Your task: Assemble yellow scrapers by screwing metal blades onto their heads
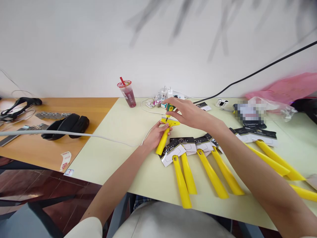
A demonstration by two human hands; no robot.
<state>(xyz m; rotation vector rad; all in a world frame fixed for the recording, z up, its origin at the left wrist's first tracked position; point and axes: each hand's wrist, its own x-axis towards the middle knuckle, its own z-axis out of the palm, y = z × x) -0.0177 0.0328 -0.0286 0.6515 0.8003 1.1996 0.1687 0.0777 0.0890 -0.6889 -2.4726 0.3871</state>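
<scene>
My left hand (156, 135) is closed around a yellow scraper (162, 142), its handle slanting down toward me and its wide head at the top. Above that head, my right hand (182, 110) grips a screwdriver (169, 107) with a green and yellow handle, pointing down. The screwdriver's tip is at the scraper head; whether it sits in a screw is too small to tell. Just right of my left hand lie several yellow handles (182, 181), their upper ends on black and white printed cards (173, 152).
A cup of red drink (128, 95) with a straw stands near the wall. Behind my hands is a plugged power strip (164, 93). More yellow handles (277, 158) and a pink plastic bag (289, 87) lie right. Black headgear (66, 125) and a white cable (99, 136) are left.
</scene>
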